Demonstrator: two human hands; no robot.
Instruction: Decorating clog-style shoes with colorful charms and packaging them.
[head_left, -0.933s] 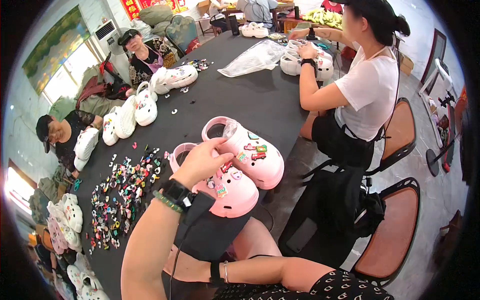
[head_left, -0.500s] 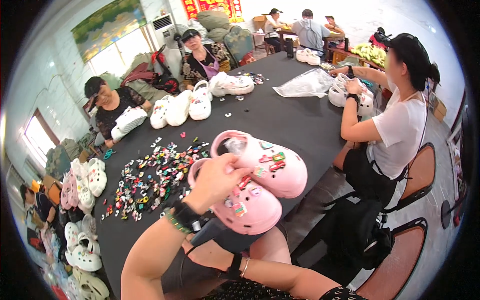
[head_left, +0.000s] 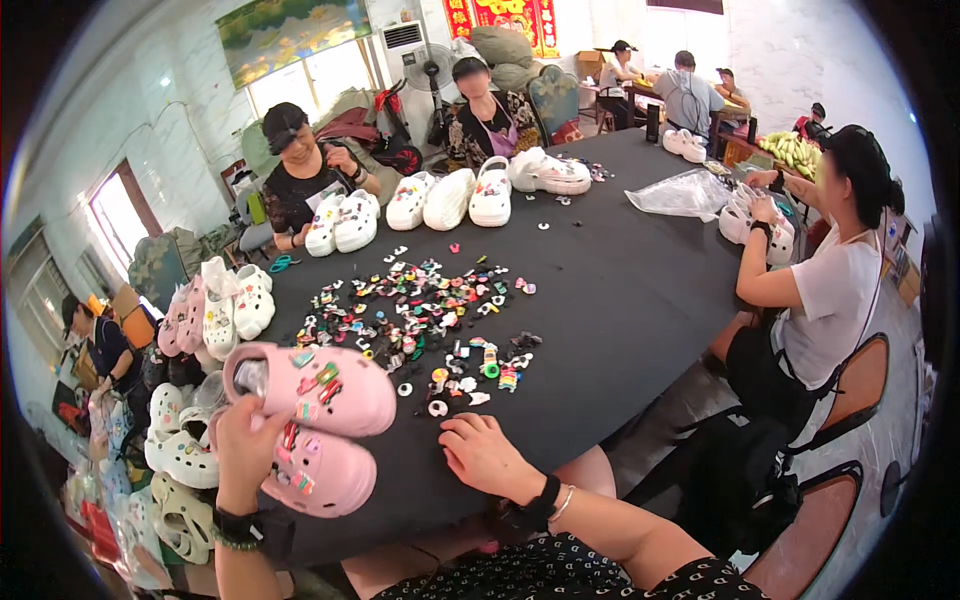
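My left hand (head_left: 246, 445) is closed on a pair of pink clogs at the left edge of the table. The upper pink clog (head_left: 350, 395) and the lower pink clog (head_left: 335, 478) lie side by side, toes to the right, with colourful shoe charms on top. Clear plastic shows inside the upper one's opening. On the table's near edge rests my right hand (head_left: 488, 458), fingers loosely bent, with nothing visible in it. Just beyond its fingers is a small cluster of charms (head_left: 470, 382), next to the large spread of loose charms (head_left: 400, 310).
White clogs (head_left: 440, 200) line the far side of the black table (head_left: 600, 300). More clogs (head_left: 225, 310) are stacked at the left. Co-workers sit across and at the right, where one handles white clogs (head_left: 757, 228) near a plastic bag (head_left: 680, 195). A black bag (head_left: 720, 480) lies at the lower right.
My left hand has carried the pink clogs leftward, away from the middle of the table. My right hand has come up from below them onto the table edge. The view has shifted left.
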